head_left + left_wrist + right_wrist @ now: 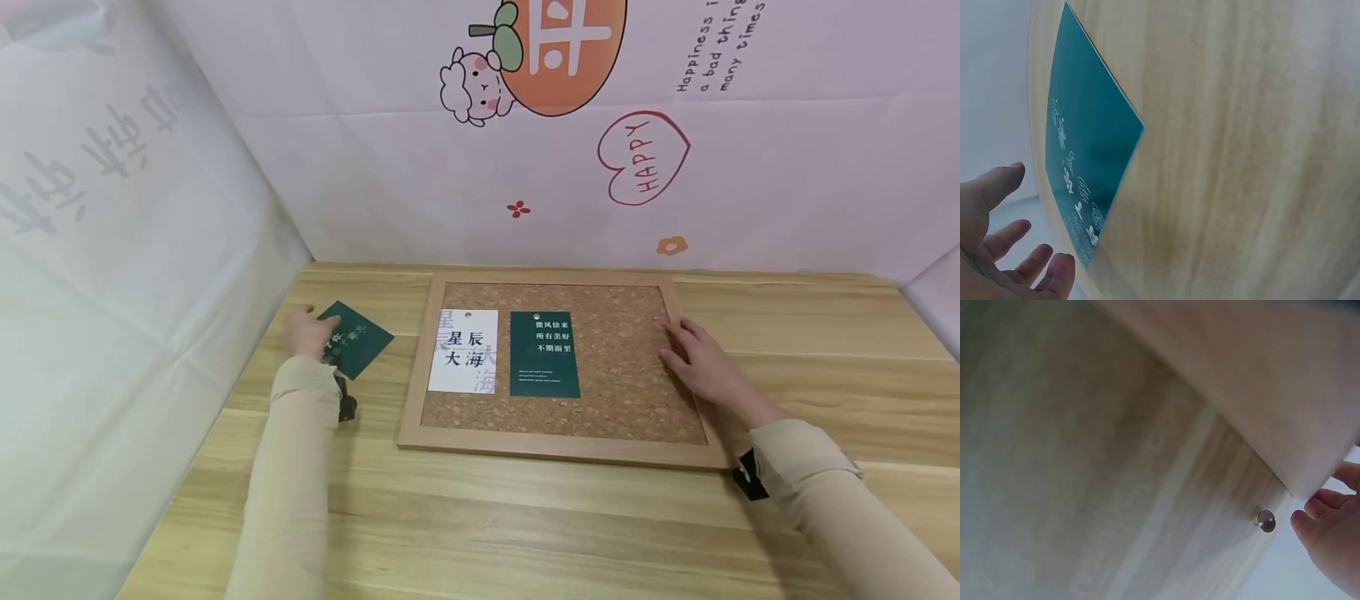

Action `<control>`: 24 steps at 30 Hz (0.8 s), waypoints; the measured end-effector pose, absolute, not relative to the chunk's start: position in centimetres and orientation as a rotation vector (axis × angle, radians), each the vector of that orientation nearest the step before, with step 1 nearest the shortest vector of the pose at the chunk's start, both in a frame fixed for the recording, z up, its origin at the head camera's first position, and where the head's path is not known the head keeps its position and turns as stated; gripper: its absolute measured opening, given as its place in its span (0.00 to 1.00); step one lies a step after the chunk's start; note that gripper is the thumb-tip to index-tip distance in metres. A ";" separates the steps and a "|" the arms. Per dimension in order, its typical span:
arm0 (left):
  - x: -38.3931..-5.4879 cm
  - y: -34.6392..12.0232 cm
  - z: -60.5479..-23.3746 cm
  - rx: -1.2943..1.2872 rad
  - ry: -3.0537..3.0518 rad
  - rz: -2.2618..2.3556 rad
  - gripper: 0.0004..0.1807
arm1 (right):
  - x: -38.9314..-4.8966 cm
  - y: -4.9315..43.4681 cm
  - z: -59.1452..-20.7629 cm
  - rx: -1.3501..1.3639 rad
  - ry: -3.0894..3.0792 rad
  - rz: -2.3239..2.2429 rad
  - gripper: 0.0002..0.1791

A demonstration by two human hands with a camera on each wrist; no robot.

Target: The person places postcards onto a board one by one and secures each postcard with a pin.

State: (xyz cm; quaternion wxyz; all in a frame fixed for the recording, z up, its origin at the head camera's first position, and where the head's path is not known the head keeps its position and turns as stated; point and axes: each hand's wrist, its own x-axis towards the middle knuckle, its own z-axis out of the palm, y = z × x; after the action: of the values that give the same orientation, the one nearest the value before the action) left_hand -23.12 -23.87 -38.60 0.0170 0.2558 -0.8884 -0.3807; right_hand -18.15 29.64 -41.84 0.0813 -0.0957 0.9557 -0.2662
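Note:
My left hand (306, 332) is at the left edge of a dark green card (360, 337) with a pale flower print, which lies on the table. In the left wrist view its fingers are spread and loosely bent, with nothing between them. My right hand (705, 362) rests on the right side of a wood-framed cork board (622, 367), fingertips at the frame. On the board hang a white card (462, 358) and a second green card (543, 358) with white lettering, each with a pin at its top. Beside my right fingers, a round metal thumbtack (1265, 520) lies on the table.
The wood-grain table (525, 517) runs back to a white printed backdrop (360, 150) with cartoon drawings. Another white sheet (127, 292) stands along the left side. The cork board takes up the table's middle, near the back.

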 end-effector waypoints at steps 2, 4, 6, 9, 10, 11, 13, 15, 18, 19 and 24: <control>-23.1 -24.0 -38.8 0.793 -2.765 -1.172 0.32 | -18.2 29.7 -42.0 -0.292 2.865 -0.781 0.34; -23.1 -24.0 -38.9 0.789 -2.783 -1.148 0.32 | -18.3 29.8 -42.1 -0.298 2.874 -0.768 0.33; -23.0 -24.0 -39.0 0.795 -2.805 -1.114 0.32 | -18.3 29.9 -42.1 -0.300 2.877 -0.765 0.34; -22.9 -24.0 -39.1 0.810 -2.864 -1.023 0.33 | -18.3 29.9 -42.1 -0.299 2.878 -0.766 0.35; -22.9 -24.0 -39.1 0.815 -2.884 -0.994 0.34 | -18.2 29.8 -42.1 -0.296 2.875 -0.768 0.35; -23.0 -24.1 -39.2 0.819 -2.906 -0.964 0.35 | -18.2 29.8 -42.1 -0.292 2.873 -0.770 0.35; -23.1 -24.2 -39.4 0.823 -2.945 -0.911 0.37 | -18.2 29.8 -42.0 -0.284 2.868 -0.771 0.35; -23.2 -24.4 -39.6 0.821 -2.970 -0.878 0.39 | -18.1 29.7 -41.9 -0.279 2.864 -0.769 0.36; -23.3 -24.6 -39.9 0.805 -3.004 -0.837 0.40 | -18.1 29.7 -41.8 -0.278 2.864 -0.766 0.36; -23.3 -24.7 -40.0 0.798 -3.014 -0.822 0.40 | -18.1 29.8 -41.9 -0.281 2.866 -0.765 0.36; -23.4 -24.9 -40.4 0.790 -3.031 -0.820 0.40 | -18.2 29.9 -42.1 -0.287 2.873 -0.766 0.36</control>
State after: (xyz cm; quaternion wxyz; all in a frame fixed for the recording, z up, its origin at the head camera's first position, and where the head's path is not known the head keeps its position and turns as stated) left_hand -23.39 -24.90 -40.45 -0.0483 0.2436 -0.9350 -0.2530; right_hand -18.18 29.90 -42.07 0.0772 -0.0957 0.9589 -0.2555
